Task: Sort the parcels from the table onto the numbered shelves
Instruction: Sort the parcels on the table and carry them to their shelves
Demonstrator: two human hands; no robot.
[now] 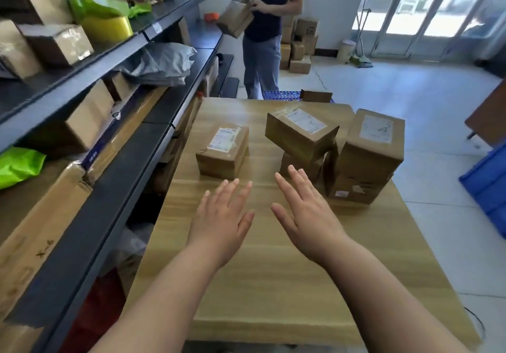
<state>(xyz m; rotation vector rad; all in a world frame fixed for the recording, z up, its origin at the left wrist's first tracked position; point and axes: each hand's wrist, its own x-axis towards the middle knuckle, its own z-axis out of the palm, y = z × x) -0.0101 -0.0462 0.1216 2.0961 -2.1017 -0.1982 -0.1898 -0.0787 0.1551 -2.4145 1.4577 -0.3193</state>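
Observation:
Several cardboard parcels stand on the wooden table point(273, 284). A small labelled box point(223, 151) sits alone on the left. A tilted box point(299, 132) rests on a lower box point(299, 168), and a tall box point(368, 155) stands to the right. My left hand point(223, 220) and my right hand point(304, 211) hover flat over the table, fingers spread, palms down, holding nothing, just short of the parcels. The dark metal shelves point(115, 158) run along the left, loaded with boxes and bags.
A person point(267, 29) stands past the table's far end holding a cardboard box point(235, 18). More boxes point(299, 46) are stacked against the back wall. A blue crate point(487, 185) sits on the floor at the right. A blue pallet point(282, 95) lies behind the table.

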